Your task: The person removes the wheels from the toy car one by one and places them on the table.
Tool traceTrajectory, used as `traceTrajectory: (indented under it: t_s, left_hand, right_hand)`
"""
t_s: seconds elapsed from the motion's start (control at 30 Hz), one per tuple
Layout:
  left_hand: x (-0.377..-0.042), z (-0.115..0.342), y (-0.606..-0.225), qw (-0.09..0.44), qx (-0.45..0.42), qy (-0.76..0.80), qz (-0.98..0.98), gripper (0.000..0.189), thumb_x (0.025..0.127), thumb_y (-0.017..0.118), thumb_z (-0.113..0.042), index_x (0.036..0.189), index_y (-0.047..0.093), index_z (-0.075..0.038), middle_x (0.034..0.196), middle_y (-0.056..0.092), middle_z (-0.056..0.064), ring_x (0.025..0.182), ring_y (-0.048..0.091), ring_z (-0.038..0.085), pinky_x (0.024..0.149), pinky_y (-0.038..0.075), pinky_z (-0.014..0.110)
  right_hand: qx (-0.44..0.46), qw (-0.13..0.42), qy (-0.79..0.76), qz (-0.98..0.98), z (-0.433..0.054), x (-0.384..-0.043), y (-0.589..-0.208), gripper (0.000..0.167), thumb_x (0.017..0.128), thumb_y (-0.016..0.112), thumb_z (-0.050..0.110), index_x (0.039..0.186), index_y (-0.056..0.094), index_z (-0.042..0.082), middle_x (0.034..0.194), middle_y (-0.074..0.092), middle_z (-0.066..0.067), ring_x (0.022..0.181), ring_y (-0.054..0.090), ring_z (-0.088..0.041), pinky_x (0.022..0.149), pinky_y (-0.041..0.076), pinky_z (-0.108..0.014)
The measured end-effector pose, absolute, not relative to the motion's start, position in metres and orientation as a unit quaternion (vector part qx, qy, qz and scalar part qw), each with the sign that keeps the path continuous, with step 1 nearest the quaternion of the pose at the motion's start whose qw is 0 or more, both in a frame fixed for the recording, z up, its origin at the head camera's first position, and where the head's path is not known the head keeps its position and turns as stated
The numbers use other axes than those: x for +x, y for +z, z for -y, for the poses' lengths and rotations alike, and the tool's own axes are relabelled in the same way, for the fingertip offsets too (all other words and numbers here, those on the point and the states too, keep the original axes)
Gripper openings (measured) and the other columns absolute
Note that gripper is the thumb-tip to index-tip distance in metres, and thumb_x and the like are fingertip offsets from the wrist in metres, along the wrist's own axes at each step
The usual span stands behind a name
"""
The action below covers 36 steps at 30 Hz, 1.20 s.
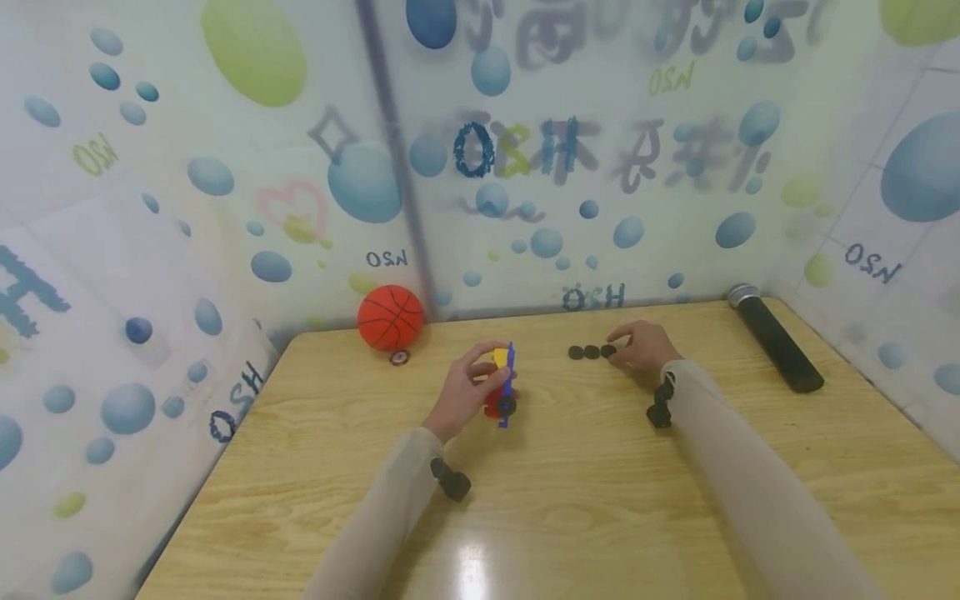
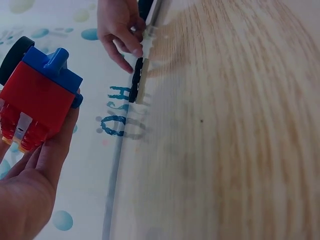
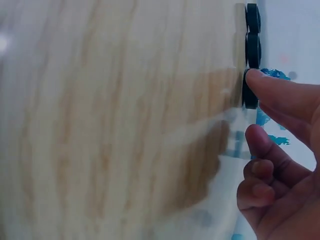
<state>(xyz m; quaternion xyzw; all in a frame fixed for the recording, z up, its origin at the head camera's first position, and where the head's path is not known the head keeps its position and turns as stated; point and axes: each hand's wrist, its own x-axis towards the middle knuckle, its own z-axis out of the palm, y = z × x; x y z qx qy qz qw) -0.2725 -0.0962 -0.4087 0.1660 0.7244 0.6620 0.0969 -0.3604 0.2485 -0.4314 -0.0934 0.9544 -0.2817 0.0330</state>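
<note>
In the head view my left hand grips a toy vehicle, turned up on end above the table. Its red block body, blue base and one black wheel show in the left wrist view. The fingers wrap behind the body and partly hide it. At the back of the table, three black toy wheels lie flat in a row. My right hand is at the right end of that row, with thumb and a finger either side of the end wheel. Its other fingers are curled.
A red toy basketball sits at the table's back left, with a small round disc in front of it. On the right lies a black microphone. A patterned curtain wall rises directly behind the wooden table.
</note>
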Motion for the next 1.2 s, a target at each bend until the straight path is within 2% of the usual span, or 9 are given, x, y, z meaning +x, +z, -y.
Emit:
traceTrajectory:
  t_s: [0.1,0.27,0.37,0.57,0.7,0.8,0.87,1.07,1.2]
  left_hand:
    - [-0.273,0.095,-0.409,0.095,0.163,0.664,-0.724,0.042,0.1,0.062,-0.017,0.141,0.051,-0.021,0.125,0.06,0.039,0.095,0.075,0.041,0.079,0.063,0.042]
    - [-0.273,0.093,-0.41,0.091,0.154,0.668,-0.722,0.042,0.1,0.063,-0.016,0.14,0.052,-0.019,0.123,0.061,0.04,0.088,0.077,0.032,0.076,0.064,0.04]
    - [-0.273,0.091,-0.411,0.084,0.156,0.672,-0.719,0.041,0.099,0.063,-0.016,0.139,0.053,-0.018,0.118,0.062,0.04,0.088,0.077,0.034,0.075,0.064,0.041]
    - [-0.272,0.09,-0.412,0.081,0.154,0.687,-0.705,0.041,0.099,0.064,-0.014,0.138,0.053,-0.017,0.111,0.064,0.036,0.096,0.071,0.05,0.072,0.064,0.039]
    - [-0.272,0.091,-0.412,0.079,0.141,0.692,-0.704,0.04,0.098,0.064,-0.014,0.136,0.054,-0.016,0.11,0.066,0.032,0.09,0.075,0.041,0.068,0.063,0.034]
    - [-0.273,0.091,-0.413,0.077,0.13,0.688,-0.71,0.038,0.098,0.065,-0.015,0.134,0.055,-0.018,0.108,0.069,0.026,0.082,0.078,0.028,0.064,0.061,0.03]
    - [-0.274,0.091,-0.414,0.079,0.127,0.685,-0.713,0.038,0.098,0.066,-0.016,0.134,0.055,-0.018,0.105,0.07,0.022,0.08,0.078,0.024,0.063,0.06,0.029]
    - [-0.276,0.091,-0.414,0.082,0.127,0.682,-0.715,0.037,0.098,0.066,-0.018,0.133,0.054,-0.02,0.098,0.068,0.009,0.083,0.078,0.027,0.064,0.06,0.03]
    - [-0.277,0.089,-0.415,0.075,0.123,0.686,-0.713,0.037,0.097,0.066,-0.017,0.132,0.054,-0.018,0.099,0.067,0.009,0.081,0.077,0.025,0.064,0.06,0.03]
  right_hand:
    - [-0.097,0.031,-0.287,-0.953,-0.246,-0.357,-0.427,0.046,0.086,0.076,0.023,0.128,0.066,0.006,0.114,0.07,-0.024,0.098,0.066,-0.035,0.08,0.056,-0.046]
    - [-0.108,0.025,-0.307,-0.945,-0.237,-0.348,-0.412,0.045,0.089,0.074,0.023,0.128,0.065,0.003,0.105,0.072,-0.023,0.087,0.067,-0.03,0.073,0.056,-0.04]
    - [-0.125,0.023,-0.319,-0.939,-0.23,-0.34,-0.403,0.043,0.091,0.073,0.022,0.128,0.065,0.002,0.102,0.072,-0.021,0.085,0.067,-0.028,0.071,0.055,-0.037]
    - [-0.158,0.01,-0.341,-0.927,-0.218,-0.328,-0.394,0.038,0.091,0.074,0.02,0.125,0.067,0.004,0.1,0.074,-0.016,0.091,0.068,-0.025,0.078,0.055,-0.038]
    - [-0.186,0.007,-0.363,-0.913,-0.21,-0.322,-0.395,0.036,0.089,0.075,0.018,0.122,0.069,0.005,0.095,0.075,-0.012,0.086,0.067,-0.018,0.075,0.054,-0.033]
    - [-0.21,0.023,-0.39,-0.897,-0.204,-0.318,-0.395,0.033,0.089,0.076,0.017,0.12,0.071,0.008,0.09,0.074,-0.008,0.08,0.064,-0.014,0.071,0.052,-0.029]
    - [-0.232,0.042,-0.408,-0.882,-0.2,-0.314,-0.394,0.033,0.089,0.076,0.018,0.121,0.071,0.009,0.09,0.073,-0.007,0.078,0.061,-0.014,0.069,0.052,-0.031]
    - [-0.296,0.093,-0.432,-0.847,-0.183,-0.303,-0.388,0.033,0.091,0.074,0.02,0.122,0.07,0.01,0.096,0.072,-0.007,0.084,0.064,-0.016,0.078,0.056,-0.033]
    - [-0.336,0.125,-0.437,-0.825,-0.17,-0.297,-0.387,0.031,0.092,0.073,0.019,0.121,0.071,0.01,0.1,0.073,-0.012,0.087,0.065,-0.016,0.082,0.057,-0.032]
